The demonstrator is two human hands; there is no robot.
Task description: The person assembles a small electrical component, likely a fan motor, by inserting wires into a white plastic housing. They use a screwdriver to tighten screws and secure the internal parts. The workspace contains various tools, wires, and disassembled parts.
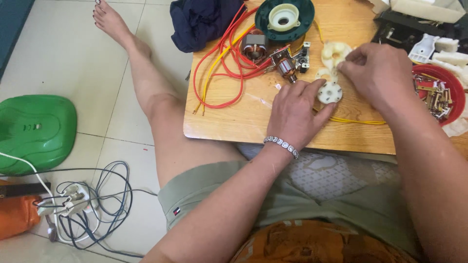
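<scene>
The left hand (294, 113) lies spread, pinning a white toothed disc (329, 92) to the worktop (234, 117), while the right hand (375, 73) pinches a cream plastic piece (334, 52) above it.

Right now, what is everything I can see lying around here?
Low wooden table: one, light brown, centre.
White plastic gear-like discs: several, cream white, on the table between the hands.
Small copper-wound motor parts: two, on the table's middle.
Red and yellow wires: a loose bundle, on the table's left part.
Round dark green plastic housing with white hub: one, table's far edge.
Dark blue cloth: one, table's far left corner.
Red round tray of metal bits: one, right edge.
Green plastic cover: one, on the floor, left.
White power strip with tangled cables: one, floor, lower left.
Left hand: wears a bracelet, rests on the table against a disc.
Right hand: pinches a white part.
</scene>
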